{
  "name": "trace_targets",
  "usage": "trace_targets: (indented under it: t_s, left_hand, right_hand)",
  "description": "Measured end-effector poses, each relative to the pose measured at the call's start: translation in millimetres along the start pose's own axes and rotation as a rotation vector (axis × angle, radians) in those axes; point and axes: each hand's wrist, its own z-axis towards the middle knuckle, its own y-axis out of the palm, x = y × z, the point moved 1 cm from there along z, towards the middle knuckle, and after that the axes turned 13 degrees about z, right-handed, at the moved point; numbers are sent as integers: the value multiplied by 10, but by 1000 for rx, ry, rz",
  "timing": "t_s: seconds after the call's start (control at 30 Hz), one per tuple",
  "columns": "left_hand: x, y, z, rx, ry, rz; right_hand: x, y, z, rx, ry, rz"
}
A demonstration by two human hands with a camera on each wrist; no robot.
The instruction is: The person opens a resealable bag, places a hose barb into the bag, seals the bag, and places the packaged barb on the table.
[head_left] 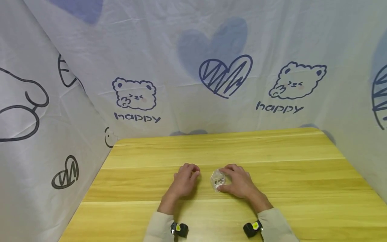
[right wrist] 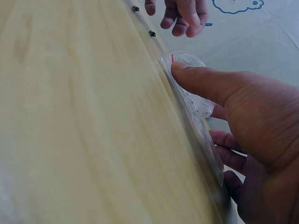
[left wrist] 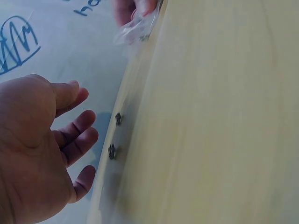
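My right hand (head_left: 241, 183) pinches a small clear plastic bag (head_left: 214, 180) between thumb and fingers, low over the wooden table. A red line marks the bag near the thumb in the right wrist view, and small dark pieces (left wrist: 144, 38) show through its plastic. My left hand (head_left: 183, 181) hovers to the left of the bag, its fingers loosely bent with nothing in them. Beside those fingers, two small dark metal pieces (left wrist: 118, 118) (left wrist: 111, 151) stand on the table. In the head view the left hand hides them.
The wooden table (head_left: 145, 153) has light, yellowish grain and rounded far corners. Behind it and along both sides hangs a pale cloth (head_left: 178, 111) printed with bears and hearts. Each forearm bears a dark strap, the left one (head_left: 182, 230) and the right one (head_left: 250, 230).
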Motion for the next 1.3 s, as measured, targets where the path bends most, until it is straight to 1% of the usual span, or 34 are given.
trace_targets:
  t_s: [0.2, 0.4, 0.7, 0.97, 1.1, 1.3]
  left_hand:
    - [-87, -42, -24, 5, -8, -10]
    - [-127, -55, -31, 1, -23, -15]
    - [-161, -38, -45, -17, -43, 17]
    - [-155, -12, -58, -33, -27, 135]
    - [-134, -8, -57, -21, -30, 169]
    - [-104, -2, -62, 10, -45, 189]
  right_hand:
    - [0, -4, -4, -4, 0, 4]
    - [-1, -2, -5, -7, -4, 6]
    - [-1, -7, -6, 2, -25, 0]
    - [-4, -1, -7, -7, 0, 4]
    - [-2, 3, -8, -5, 0, 9]
    - [5, 5, -4, -4, -4, 10]
